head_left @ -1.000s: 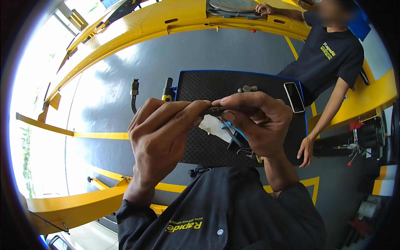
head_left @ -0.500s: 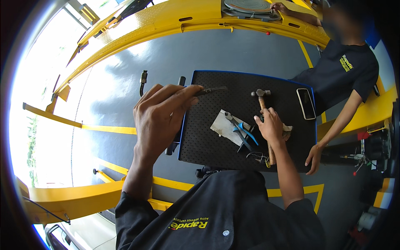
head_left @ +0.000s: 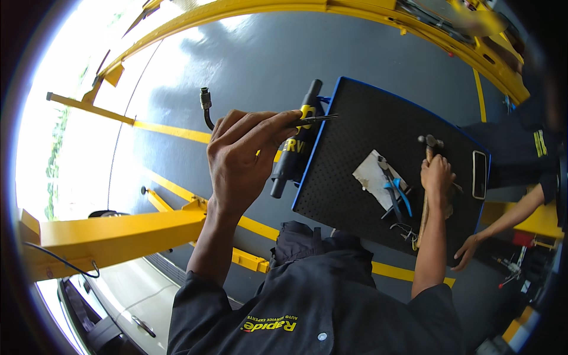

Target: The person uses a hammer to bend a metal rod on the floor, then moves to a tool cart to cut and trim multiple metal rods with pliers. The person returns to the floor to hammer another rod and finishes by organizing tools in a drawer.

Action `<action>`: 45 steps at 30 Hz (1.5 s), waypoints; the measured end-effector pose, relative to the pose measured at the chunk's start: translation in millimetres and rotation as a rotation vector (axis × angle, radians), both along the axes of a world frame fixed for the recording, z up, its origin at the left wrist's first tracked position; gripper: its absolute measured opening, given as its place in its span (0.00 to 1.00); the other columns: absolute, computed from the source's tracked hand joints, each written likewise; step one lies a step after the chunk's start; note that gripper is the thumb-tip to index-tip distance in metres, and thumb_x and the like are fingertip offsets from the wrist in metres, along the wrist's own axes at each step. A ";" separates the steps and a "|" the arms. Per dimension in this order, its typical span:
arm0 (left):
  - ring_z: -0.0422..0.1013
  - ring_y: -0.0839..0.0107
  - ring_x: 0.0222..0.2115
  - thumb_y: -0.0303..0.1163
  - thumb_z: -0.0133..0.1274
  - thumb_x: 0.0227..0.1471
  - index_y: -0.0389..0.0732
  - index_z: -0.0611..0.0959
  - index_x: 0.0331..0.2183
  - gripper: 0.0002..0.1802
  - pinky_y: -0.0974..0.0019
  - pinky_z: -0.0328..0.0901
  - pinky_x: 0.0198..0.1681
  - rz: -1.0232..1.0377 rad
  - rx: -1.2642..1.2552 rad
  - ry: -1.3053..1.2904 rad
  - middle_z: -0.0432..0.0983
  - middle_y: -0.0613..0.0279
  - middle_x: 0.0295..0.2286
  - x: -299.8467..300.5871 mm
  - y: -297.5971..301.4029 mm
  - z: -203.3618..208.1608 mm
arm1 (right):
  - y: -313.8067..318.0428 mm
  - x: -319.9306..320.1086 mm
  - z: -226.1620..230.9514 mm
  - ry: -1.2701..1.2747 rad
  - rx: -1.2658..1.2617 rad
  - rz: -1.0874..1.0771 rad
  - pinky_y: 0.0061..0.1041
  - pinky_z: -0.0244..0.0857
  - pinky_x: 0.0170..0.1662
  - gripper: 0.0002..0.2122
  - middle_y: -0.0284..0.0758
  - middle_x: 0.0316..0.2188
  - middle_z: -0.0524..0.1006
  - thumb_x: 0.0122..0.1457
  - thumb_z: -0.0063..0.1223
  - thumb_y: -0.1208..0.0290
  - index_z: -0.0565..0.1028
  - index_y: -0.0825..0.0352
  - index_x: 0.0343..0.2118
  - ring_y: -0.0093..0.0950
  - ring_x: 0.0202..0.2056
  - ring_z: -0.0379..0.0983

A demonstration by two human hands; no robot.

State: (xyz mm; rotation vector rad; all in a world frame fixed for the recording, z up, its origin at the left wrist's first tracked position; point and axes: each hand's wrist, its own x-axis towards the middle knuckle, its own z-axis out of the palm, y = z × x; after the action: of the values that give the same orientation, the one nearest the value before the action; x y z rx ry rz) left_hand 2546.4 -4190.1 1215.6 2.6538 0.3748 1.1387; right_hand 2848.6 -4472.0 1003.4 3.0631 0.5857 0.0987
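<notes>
My left hand (head_left: 245, 157) is raised left of a black-matted work table (head_left: 355, 118), closed on a thin dark hose (head_left: 316, 119). A metal end fitting (head_left: 205, 97) on a bent dark stem shows beyond its knuckles; my hand hides whether both ends are one piece. My right hand (head_left: 436, 176) is closed round the wooden handle of a ball-peen hammer (head_left: 431, 142) on the table. Left of it, blue-handled pliers (head_left: 395, 189) rest on a stained pale sheet (head_left: 368, 173). Thin wire bits (head_left: 406, 232) are near the handle's lower end.
A phone (head_left: 479, 174) lies by the table's right edge. Another person's hand (head_left: 467, 251) hangs beside the near right corner. A dark padded bar (head_left: 293, 154) runs along the left edge. Yellow lift beams (head_left: 118, 236) and a pale car (head_left: 142, 296) are at left.
The view has turned, so the table sits farther right and tilted. My left hand still holds the hose, now with its tip outside the table's left part. My right hand stays on the hammer.
</notes>
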 end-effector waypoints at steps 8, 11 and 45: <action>0.78 0.74 0.30 0.31 0.72 0.52 0.48 0.94 0.42 0.13 0.65 0.69 0.36 0.226 -0.111 -0.027 0.89 0.68 0.33 -133.5 108.6 -35.7 | 100.7 -101.0 84.1 0.635 1.130 -0.081 0.20 0.62 0.19 0.09 0.28 0.23 0.70 0.72 0.56 0.67 0.75 0.69 0.43 0.18 0.17 0.68; 0.78 0.74 0.30 0.31 0.72 0.53 0.48 0.94 0.43 0.13 0.66 0.68 0.36 0.276 -0.124 -0.052 0.89 0.68 0.32 -181.2 154.6 -46.3 | 192.8 -202.6 108.8 0.992 1.563 0.054 0.17 0.58 0.19 0.11 0.24 0.21 0.66 0.69 0.64 0.67 0.75 0.64 0.47 0.16 0.16 0.61; 0.80 0.60 0.40 0.19 0.63 0.57 0.39 0.87 0.50 0.18 0.58 0.73 0.44 0.953 -0.310 -0.160 0.85 0.56 0.40 -630.2 907.6 -12.8 | 1212.5 -808.4 182.4 2.324 0.979 0.041 0.18 0.53 0.23 0.08 0.16 0.14 0.56 0.71 0.61 0.60 0.78 0.58 0.42 0.11 0.15 0.52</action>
State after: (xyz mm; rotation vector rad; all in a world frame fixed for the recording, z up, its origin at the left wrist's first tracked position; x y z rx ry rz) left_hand 1916.2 -3282.6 1202.9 2.0683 1.7298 1.3325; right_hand 2040.2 -3259.5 1185.8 1.6357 0.3494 -3.9034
